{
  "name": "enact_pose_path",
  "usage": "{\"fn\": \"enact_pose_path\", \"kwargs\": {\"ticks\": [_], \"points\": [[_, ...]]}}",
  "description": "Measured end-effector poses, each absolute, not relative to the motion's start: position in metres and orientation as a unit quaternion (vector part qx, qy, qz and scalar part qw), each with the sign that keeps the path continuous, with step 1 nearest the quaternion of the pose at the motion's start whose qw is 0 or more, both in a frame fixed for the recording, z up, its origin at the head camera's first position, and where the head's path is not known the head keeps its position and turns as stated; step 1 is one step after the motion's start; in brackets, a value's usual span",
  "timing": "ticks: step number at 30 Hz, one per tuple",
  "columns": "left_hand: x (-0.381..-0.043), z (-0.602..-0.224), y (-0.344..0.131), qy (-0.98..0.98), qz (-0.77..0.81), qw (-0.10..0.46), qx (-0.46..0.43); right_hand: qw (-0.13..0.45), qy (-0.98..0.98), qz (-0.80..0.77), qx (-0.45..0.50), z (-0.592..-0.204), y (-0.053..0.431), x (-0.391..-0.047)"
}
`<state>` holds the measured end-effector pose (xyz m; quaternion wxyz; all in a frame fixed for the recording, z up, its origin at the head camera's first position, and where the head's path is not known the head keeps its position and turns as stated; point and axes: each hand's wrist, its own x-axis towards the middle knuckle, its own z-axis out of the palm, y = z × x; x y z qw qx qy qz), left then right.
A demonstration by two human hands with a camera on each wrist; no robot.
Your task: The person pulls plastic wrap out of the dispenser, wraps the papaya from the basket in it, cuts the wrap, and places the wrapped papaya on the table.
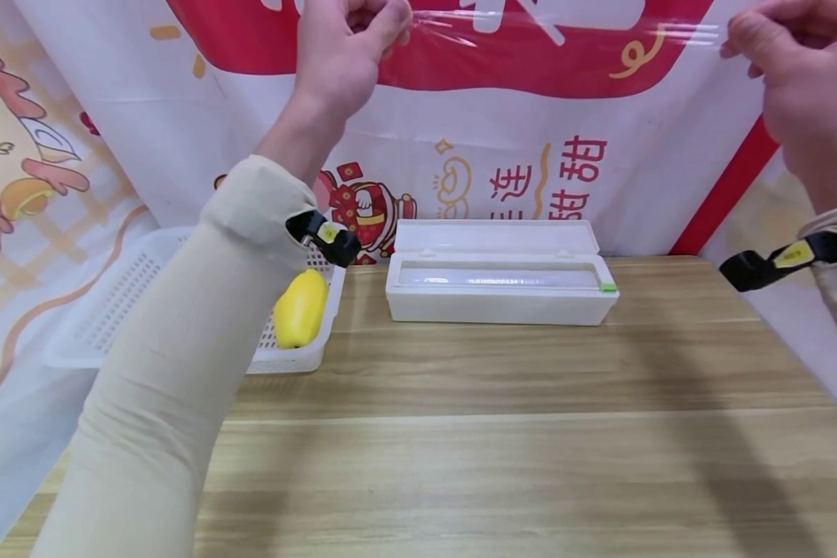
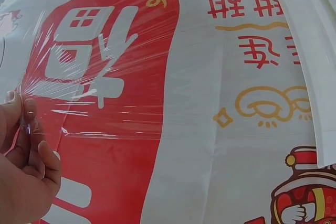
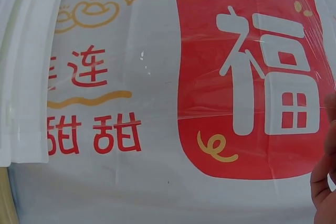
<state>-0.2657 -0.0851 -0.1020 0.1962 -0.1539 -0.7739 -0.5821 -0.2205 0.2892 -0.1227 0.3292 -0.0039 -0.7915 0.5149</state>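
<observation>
A sheet of clear cling film (image 1: 530, 31) stretches between my raised hands at the top of the head view. My left hand (image 1: 349, 58) pinches one end, and creases fan out from its fingertips in the left wrist view. The other end is pinched by my right hand (image 1: 805, 85), which shows only at the edge of the right wrist view (image 3: 324, 177). Below, a white cling film dispenser box (image 1: 502, 306) stands on the table with its lid raised, a roll of film (image 1: 498, 279) behind its clear window. A green slider (image 1: 607, 287) sits at its right end.
On the left, partly hidden by my left sleeve (image 1: 160, 341), a white perforated basket (image 1: 289, 363) holds a yellow fruit-shaped thing (image 1: 301, 308). Behind the wooden table (image 1: 495, 457) hangs a white printed cloth (image 1: 384, 132) with red patterns.
</observation>
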Motion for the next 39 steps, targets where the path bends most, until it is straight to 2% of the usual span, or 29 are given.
{"fn": "enact_pose_path", "kwargs": {"ticks": [21, 39], "points": [[-0.261, -0.113, -0.099, -0.756, -0.590, 0.212, -0.186, 0.328, -0.763, 0.554, 0.061, -0.126, 0.288, -0.206], [-0.261, -0.119, -0.108, -0.752, -0.599, 0.208, -0.179, 0.334, -0.767, 0.543, 0.070, -0.129, 0.278, -0.191]]}}
